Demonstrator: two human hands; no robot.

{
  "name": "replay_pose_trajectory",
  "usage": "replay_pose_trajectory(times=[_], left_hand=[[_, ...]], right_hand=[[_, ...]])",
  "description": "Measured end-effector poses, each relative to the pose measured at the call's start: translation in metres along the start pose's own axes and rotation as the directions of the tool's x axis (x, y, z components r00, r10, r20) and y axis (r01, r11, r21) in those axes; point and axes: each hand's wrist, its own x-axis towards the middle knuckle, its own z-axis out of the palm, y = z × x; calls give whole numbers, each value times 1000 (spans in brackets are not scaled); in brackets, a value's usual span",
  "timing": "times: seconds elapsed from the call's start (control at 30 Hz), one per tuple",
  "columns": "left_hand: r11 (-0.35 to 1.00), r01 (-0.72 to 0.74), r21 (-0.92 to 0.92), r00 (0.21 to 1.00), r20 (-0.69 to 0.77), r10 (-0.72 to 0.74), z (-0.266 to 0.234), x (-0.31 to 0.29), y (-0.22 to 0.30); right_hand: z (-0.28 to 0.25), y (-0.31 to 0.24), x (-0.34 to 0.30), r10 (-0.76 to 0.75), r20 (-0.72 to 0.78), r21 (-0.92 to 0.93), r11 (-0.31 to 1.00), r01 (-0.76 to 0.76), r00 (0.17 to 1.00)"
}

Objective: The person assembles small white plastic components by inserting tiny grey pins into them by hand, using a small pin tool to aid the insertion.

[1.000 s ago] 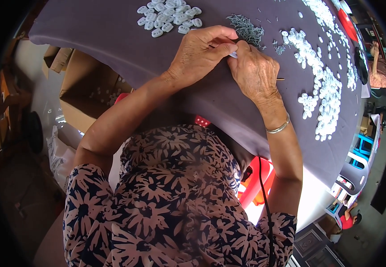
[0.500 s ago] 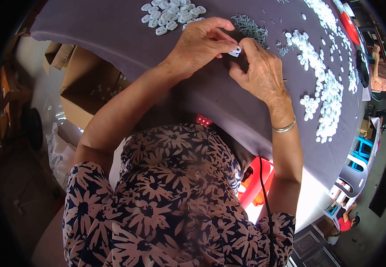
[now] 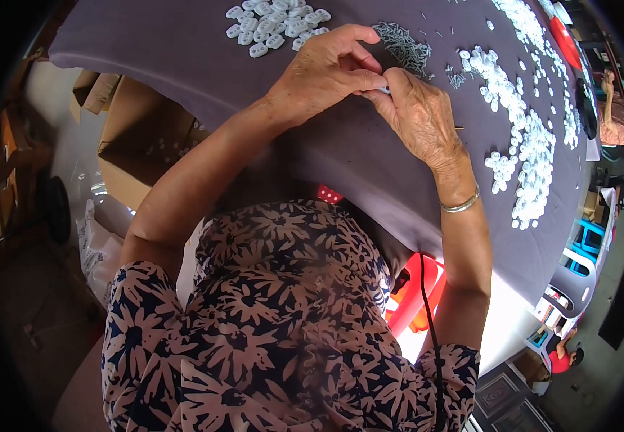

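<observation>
Over the near part of the table, my left hand (image 3: pixel 319 70) pinches a small white plastic piece (image 3: pixel 384 89) between thumb and forefinger. My right hand (image 3: pixel 421 115) closes on the same piece from the other side, its thumb and fingertips meeting there. Most of the piece is hidden by the fingers, and I cannot make out whether a screw is in it. Just beyond the hands lies a heap of small grey screws (image 3: pixel 404 50). White oval plastic pieces with holes (image 3: pixel 276 25) form a pile at the far left.
Many small white plastic parts (image 3: pixel 535 155) spread over the right side of the grey tablecloth (image 3: pixel 358 155). A thin stick-like thing (image 3: pixel 459 128) lies beside my right wrist. An open cardboard box (image 3: pixel 128 144) with white bits inside stands left below the table. Other people are far right.
My right thumb and fingers have closed in on the white piece, which was more exposed before. The piece sits slightly lower, and the left hand has barely moved.
</observation>
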Motion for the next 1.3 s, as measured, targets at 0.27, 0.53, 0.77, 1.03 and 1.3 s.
replay_pose_trajectory(times=[0.27, 0.53, 0.77, 1.03, 1.3], left_hand=[[1000, -1, 4, 997, 73, 1, 0, -1, 6], [999, -34, 25, 995, 98, 32, 0, -1, 7], [975, -20, -222, 1000, -6, 19, 13, -2, 1], [905, 2, -425, 997, 69, 30, 48, 0, -2], [770, -47, -637, 998, -69, 3, 73, 11, 7]], right_hand=[[4, 1, -3, -35, -45, 49, 998, 37, 998], [9, 5, -8, -31, -67, 71, 997, 35, 997], [5, 2, -7, 22, -47, 142, 990, -15, 999], [3, -6, -8, -2, -160, 207, 978, 35, 987], [0, -1, -11, 61, -206, 162, 986, -28, 977]])
